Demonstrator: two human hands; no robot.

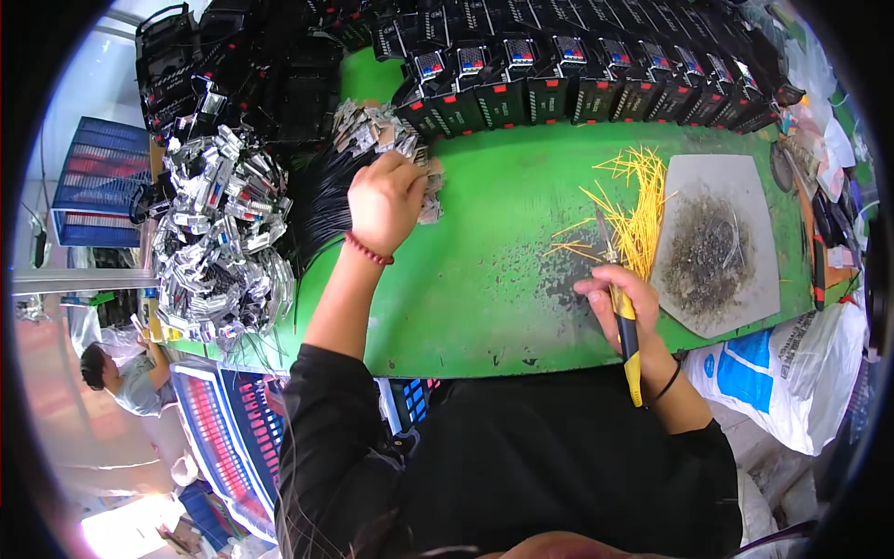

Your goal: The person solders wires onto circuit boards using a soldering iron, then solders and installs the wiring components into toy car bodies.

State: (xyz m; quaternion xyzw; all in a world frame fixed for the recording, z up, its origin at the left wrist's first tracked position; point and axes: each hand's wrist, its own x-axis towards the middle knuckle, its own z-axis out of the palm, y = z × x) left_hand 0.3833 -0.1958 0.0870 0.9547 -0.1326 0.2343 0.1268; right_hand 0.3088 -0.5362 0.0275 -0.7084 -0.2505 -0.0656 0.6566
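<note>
My left hand (385, 200), with a red bead bracelet at the wrist, is over the right side of a bundle of black wires (326, 200). Its fingers are curled beside a pile of small greyish flat pieces (368, 129); what they hold, if anything, is hidden. In my right hand (643, 312) is a tool with a yellow-and-black handle (629, 349) and a slim, pointed metal end; its exact kind is unclear. That tip reaches toward a heap of thin yellow wires (641, 205), just left of a grey board (759, 293) covered in dark grit.
A row of black cases (549, 93) with red parts lines the table's far edge. Silvery wrapped pieces (223, 233) are heaped at left. Dark crumbs lie on the green table (466, 307). A white bag (801, 373) is at right; another person (130, 377) is at far left.
</note>
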